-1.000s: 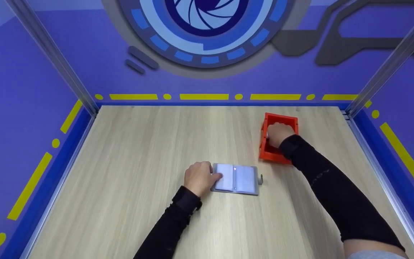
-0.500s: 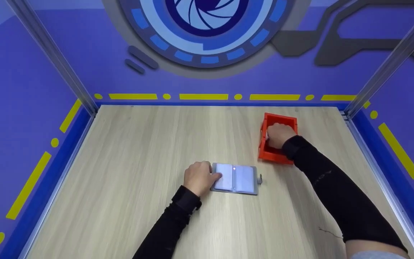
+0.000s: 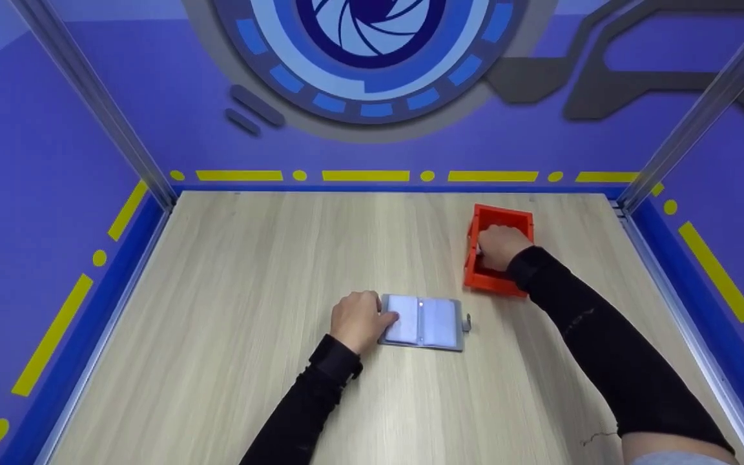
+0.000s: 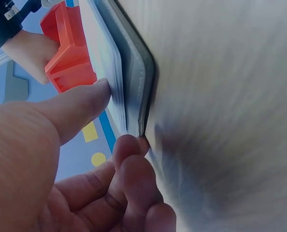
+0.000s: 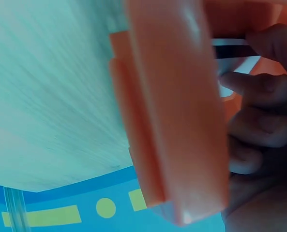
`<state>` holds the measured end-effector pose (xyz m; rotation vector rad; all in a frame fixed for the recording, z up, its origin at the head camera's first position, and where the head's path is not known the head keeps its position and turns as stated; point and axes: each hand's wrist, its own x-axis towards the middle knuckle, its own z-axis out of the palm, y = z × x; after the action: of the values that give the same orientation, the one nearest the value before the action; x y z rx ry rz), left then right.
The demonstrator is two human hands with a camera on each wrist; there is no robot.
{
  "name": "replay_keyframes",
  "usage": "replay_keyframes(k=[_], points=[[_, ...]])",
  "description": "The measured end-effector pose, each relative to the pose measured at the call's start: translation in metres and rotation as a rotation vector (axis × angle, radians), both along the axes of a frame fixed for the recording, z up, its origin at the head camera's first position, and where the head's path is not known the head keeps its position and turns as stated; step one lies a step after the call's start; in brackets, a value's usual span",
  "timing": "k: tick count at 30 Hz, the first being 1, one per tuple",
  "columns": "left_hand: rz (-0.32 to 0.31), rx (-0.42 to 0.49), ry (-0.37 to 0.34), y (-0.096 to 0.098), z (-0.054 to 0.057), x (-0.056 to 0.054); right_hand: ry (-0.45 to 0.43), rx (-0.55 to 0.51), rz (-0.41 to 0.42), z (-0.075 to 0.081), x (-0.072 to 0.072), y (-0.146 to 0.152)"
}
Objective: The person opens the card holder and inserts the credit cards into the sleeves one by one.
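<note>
A grey card holder [image 3: 438,323] lies spread on the table, clear sleeves up, its strap to the right. My left hand [image 3: 358,321] pinches its left edge. In the left wrist view, the thumb [image 4: 92,99] presses on the stacked sleeves, and curled fingers [image 4: 138,179] meet the edge of the cover. Farther back, my right hand [image 3: 502,245] is down inside a red plastic bin [image 3: 491,283]. In the right wrist view, its fingers [image 5: 262,87] pinch a white card with a black stripe [image 5: 233,50], partly hidden by the bin's wall.
The light wood table [image 3: 249,271] is bounded by a blue wall [image 3: 152,77] with yellow marks at the back and sides. Metal posts [image 3: 701,97] stand at the back corners. The bin's rim rises around the right hand.
Hardly anything differs. The left hand stays on the card holder, and the right hand stays inside the red bin with only a slight shift.
</note>
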<state>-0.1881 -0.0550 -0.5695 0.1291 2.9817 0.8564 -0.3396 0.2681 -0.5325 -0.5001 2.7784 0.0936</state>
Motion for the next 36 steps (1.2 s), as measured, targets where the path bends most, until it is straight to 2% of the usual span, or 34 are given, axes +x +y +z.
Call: replay_keyframes(k=[8,14,17,27,32,36], points=[[-0.007,-0.014,0.015,0.003,-0.002,0.004,0.027,-0.016,0.063,-0.002,0.005,0.007],[-0.002,-0.012,0.011,0.004,-0.003,0.005,0.03,-0.052,0.05,0.004,0.004,0.01],[-0.004,-0.007,0.008,0.004,-0.003,0.005,0.058,-0.061,0.026,0.008,0.005,0.011],[0.002,-0.01,0.01,0.002,-0.001,0.003,0.261,-0.151,-0.089,0.027,0.011,0.011],[0.0,-0.014,0.007,0.001,0.0,0.001,0.27,-0.248,-0.173,0.044,0.018,0.009],[-0.007,-0.028,0.002,-0.001,0.001,-0.001,0.278,-0.326,-0.236,0.064,0.031,0.006]])
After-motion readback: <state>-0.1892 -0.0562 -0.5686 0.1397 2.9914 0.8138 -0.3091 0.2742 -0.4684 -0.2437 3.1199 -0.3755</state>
